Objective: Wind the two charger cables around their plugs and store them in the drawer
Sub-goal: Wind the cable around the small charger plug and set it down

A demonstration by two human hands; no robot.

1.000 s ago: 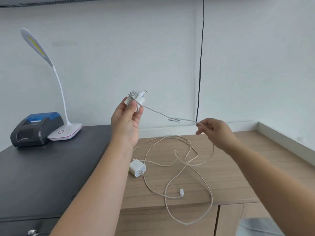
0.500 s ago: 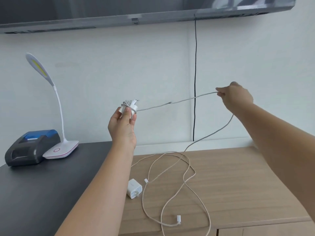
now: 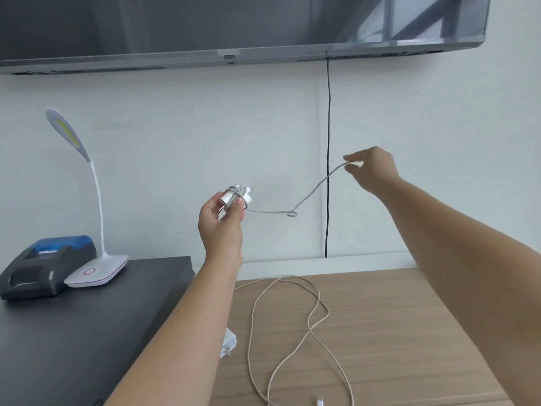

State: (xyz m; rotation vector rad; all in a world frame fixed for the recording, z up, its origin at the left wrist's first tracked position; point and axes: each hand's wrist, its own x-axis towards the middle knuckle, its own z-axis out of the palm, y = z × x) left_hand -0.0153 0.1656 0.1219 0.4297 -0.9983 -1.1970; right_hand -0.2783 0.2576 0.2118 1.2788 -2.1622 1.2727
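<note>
Left hand (image 3: 221, 222) grips white plug (image 3: 236, 197) with grey cable (image 3: 311, 192) partly wound round it (small loop mid-span); right hand (image 3: 371, 170) pinches cable's free end, up and right. Second plug (image 3: 229, 342) and beige cable (image 3: 314, 312) lie on wooden top below hands.

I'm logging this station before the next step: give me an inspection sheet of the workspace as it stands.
Surface: wooden countertop, black cabinet top to its left.
Job's things: white plug partly wound with grey cable; second plug and beige cable loose on the countertop.
Clutter: desk lamp, small printer.
Hands: left hand grips the wound plug; right hand pinches the grey cable.
Cables: black cord down the wall.
Surroundings: wall-mounted screen.
</note>
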